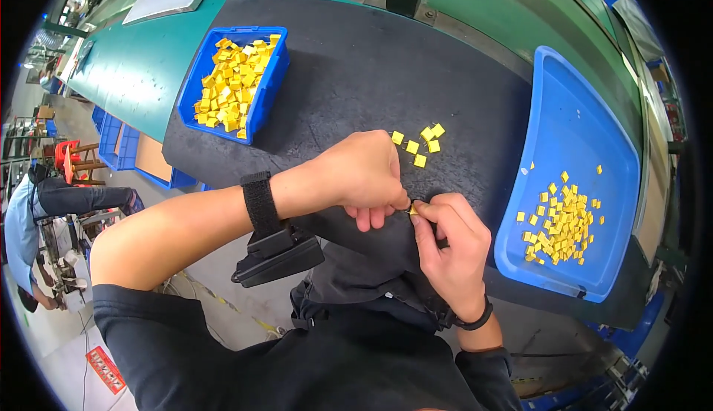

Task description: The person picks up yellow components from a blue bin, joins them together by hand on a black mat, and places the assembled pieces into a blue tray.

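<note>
Between thumb and forefinger of my right hand (pixel 454 244) is a small yellow box capacitor (pixel 414 210), mostly covered by the fingertips. My left hand (pixel 368 175) is curled, its fingertips pinched together at the left end of the same piece, where its thin leads seem to be. The left thumb is hidden. Just beyond my hands several loose yellow capacitors (pixel 434 146) lie spread on the black mat (pixel 349 77); thin leads show on some.
A deep blue bin (pixel 276 84) heaped with yellow capacitors stands on the mat at the far left. At right, a wide light-blue tray (pixel 579 114) holds a scattered pile of them. A green rail (pixel 490 10) borders the back. Another person (pixel 33 210) is at far left.
</note>
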A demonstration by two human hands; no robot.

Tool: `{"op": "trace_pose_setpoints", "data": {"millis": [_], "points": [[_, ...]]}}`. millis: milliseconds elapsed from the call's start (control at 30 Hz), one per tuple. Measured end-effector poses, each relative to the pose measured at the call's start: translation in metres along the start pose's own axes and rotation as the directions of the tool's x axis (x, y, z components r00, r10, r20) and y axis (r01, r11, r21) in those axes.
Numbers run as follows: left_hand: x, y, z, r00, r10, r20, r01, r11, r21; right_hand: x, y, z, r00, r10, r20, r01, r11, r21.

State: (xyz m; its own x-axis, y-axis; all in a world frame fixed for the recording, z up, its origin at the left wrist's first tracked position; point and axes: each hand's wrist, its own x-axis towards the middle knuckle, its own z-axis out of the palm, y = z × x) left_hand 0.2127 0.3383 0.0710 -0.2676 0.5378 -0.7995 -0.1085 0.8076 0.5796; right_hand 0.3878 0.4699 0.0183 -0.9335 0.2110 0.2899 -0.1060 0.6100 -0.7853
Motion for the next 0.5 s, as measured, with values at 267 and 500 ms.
{"op": "trace_pose_setpoints", "data": {"millis": [267, 500], "points": [[0.0003, 0.0019, -0.001, 1.0, 0.015, 0.014, -0.015, 1.0, 0.02, 0.0003, -0.0013, -0.0013, 1.0, 0.013, 0.023, -0.013, 1.0, -0.014], [0.0004, 0.0049, -0.0024, 1.0, -0.018, -0.008, 0.019, 0.999, 0.031, 0.0004, -0.0018, -0.0001, 0.999, 0.027, 0.016, -0.027, 1.0, -0.014]]}}
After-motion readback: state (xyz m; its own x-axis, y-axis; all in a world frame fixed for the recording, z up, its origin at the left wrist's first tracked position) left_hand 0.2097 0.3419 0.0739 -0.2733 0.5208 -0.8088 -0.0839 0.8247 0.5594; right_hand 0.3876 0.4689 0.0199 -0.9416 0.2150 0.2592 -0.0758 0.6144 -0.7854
